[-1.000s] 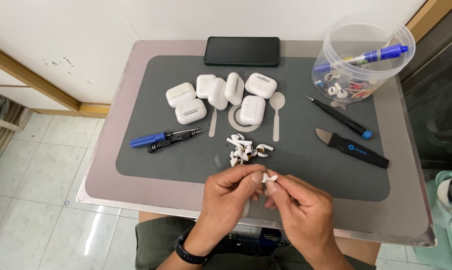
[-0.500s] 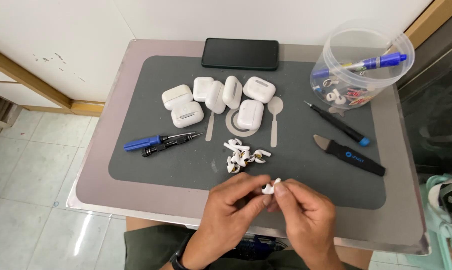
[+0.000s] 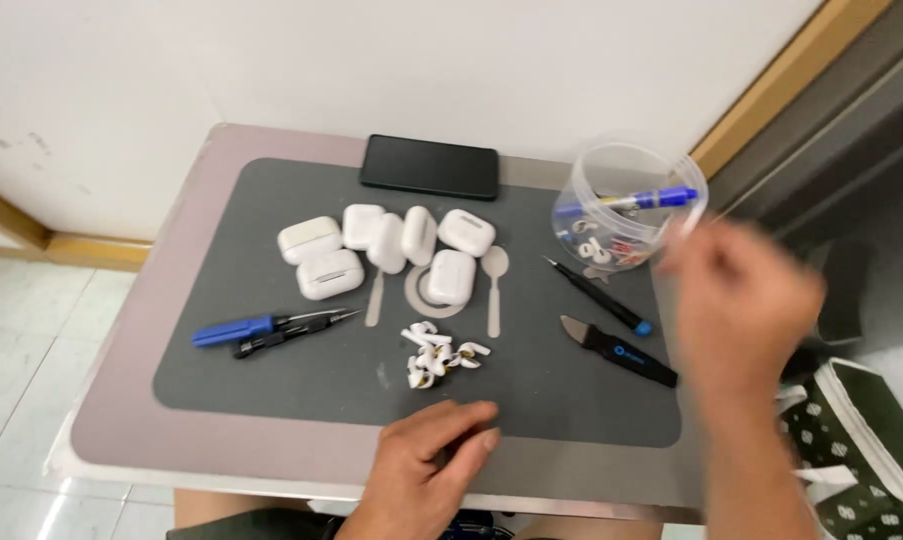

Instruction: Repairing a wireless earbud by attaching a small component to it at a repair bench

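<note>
Fingers [image 3: 471,440] of our left hand [image 3: 426,470] curl loosely on the mat's [image 3: 271,390] front edge, holding nothing we can see, just below the pile of white earbuds [image 3: 436,358]. Our right hand [image 3: 746,300] blurs beside the clear tub [image 3: 626,205]; its grip we cannot tell.

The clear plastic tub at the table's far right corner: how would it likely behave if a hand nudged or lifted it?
The clear plastic tub looks thin-walled, so probably light and a little flexible when squeezed. It holds only small loose parts and a blue pen leaning over its rim, so a push might slide or tip it rather than meet resistance. The right hand, blurred, is beside it.
</note>
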